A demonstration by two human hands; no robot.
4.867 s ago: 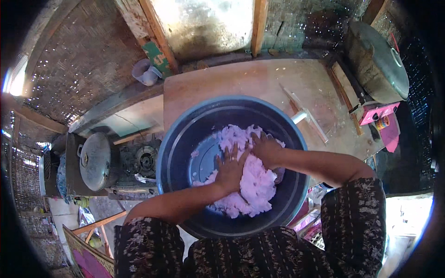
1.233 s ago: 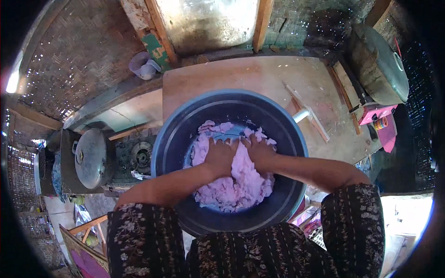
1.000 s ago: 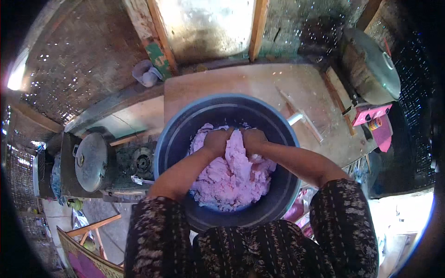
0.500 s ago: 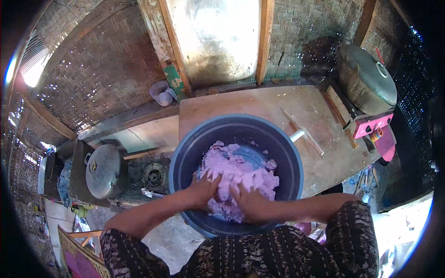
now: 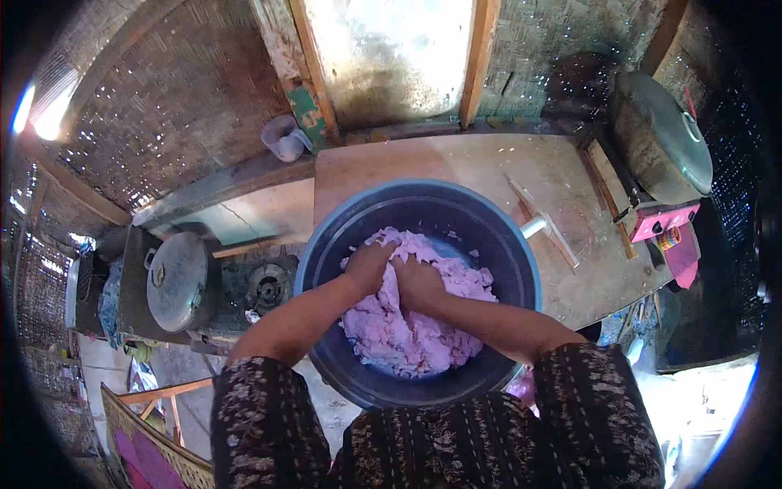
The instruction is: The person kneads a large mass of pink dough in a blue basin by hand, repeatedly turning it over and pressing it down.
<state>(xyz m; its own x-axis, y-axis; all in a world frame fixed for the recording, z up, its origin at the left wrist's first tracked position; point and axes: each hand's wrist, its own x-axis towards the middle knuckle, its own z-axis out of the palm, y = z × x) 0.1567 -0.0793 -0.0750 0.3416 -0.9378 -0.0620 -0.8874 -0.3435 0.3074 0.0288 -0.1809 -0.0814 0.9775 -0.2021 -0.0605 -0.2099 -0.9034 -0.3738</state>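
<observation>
A lumpy mass of pinkish-purple dough (image 5: pixel 415 338) fills the middle of a large dark blue basin (image 5: pixel 326 359). My left hand (image 5: pixel 369 267) grips the dough at its far left side, fingers curled and sunk in. Close beside it, my right hand (image 5: pixel 418 285) is also closed into the dough, the fingertips buried out of sight. Between the hands the dough is pulled up and creased. Small crumbs stick to the basin's far inner wall.
The basin overlaps a wooden table (image 5: pixel 366 160), with a white-handled tool (image 5: pixel 536 226) lying beyond its right rim. A large lidded pot (image 5: pixel 661 138) sits on a pink stove (image 5: pixel 664 220). Left are another pot (image 5: pixel 177 281), a burner (image 5: pixel 269 283) and a plastic jug (image 5: pixel 285 138).
Both hands have moved to the far side of the dough and closed into it. Before, they pressed nearer me with fingers spread. The dough is now heaped toward me.
</observation>
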